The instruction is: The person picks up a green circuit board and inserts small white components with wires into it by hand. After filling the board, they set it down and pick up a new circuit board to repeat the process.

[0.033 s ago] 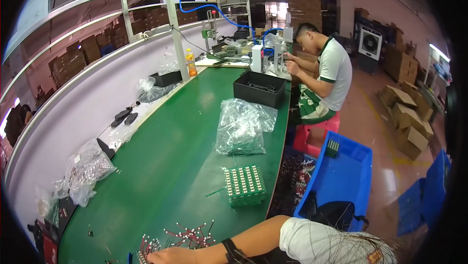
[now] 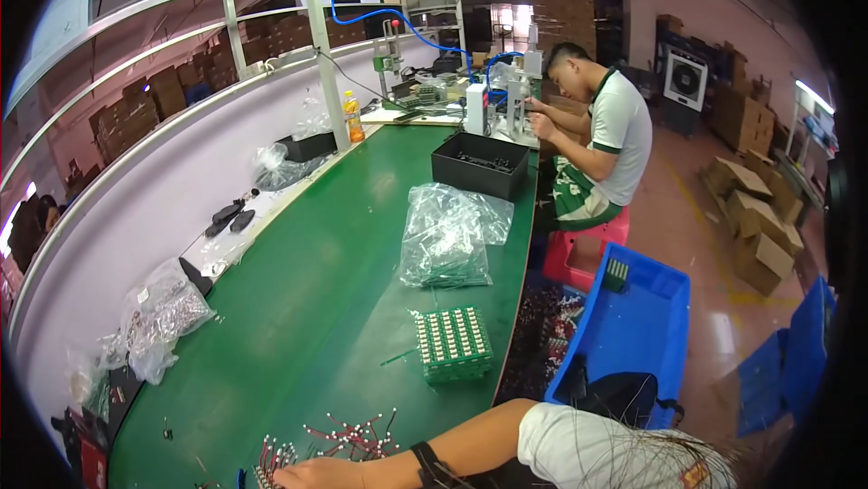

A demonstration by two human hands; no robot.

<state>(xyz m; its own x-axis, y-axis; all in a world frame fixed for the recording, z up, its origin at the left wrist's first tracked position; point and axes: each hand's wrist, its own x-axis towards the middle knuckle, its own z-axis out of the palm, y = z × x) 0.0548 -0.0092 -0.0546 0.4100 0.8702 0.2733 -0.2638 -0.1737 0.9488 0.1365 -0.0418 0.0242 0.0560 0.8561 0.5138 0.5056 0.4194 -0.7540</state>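
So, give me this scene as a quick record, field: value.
Right hand: at a cluster of wired pieces; grip unclear
Left hand: not in view
Nearby: loose pile of red and black wires
Bench: green top; stack of green circuit boards, clear plastic bags, black box
Floor side: blue bin
Co-worker: seated, pink stool

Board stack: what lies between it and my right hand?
The head view shows loose wires by your right hand, then green table up to the stack.

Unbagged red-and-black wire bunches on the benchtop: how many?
2: near bunch at the right hand, far bunch beyond the hand, to the right. Hand and frame edge may hide more.
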